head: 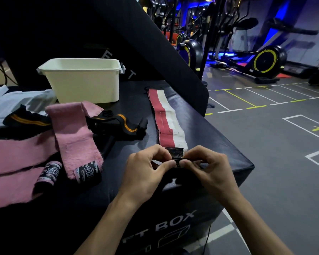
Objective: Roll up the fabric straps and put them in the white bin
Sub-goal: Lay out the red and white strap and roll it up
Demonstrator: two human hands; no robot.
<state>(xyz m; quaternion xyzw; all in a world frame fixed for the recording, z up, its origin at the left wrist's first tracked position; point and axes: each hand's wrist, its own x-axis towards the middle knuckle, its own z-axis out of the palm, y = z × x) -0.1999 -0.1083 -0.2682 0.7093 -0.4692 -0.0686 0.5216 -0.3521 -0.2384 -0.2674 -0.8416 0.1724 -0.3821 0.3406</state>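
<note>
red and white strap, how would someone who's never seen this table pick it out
On the dark padded box top, right of the white plastic bin, the flat red and white striped fabric strap runs from the far edge to both hands. Unlike the fluffy pink wraps and the black strap with orange stripes, it lies straight and alone.

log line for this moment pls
step: start roll | both hands pinch near end of red-white strap | white bin behind | pink straps unrolled

Gym floor, dim with blue lighting.
Black elliptical trainers with yellow-rimmed flywheels (265,59), grey floor with painted white and yellow lines (265,111), black padded plyo box (201,129).
</note>
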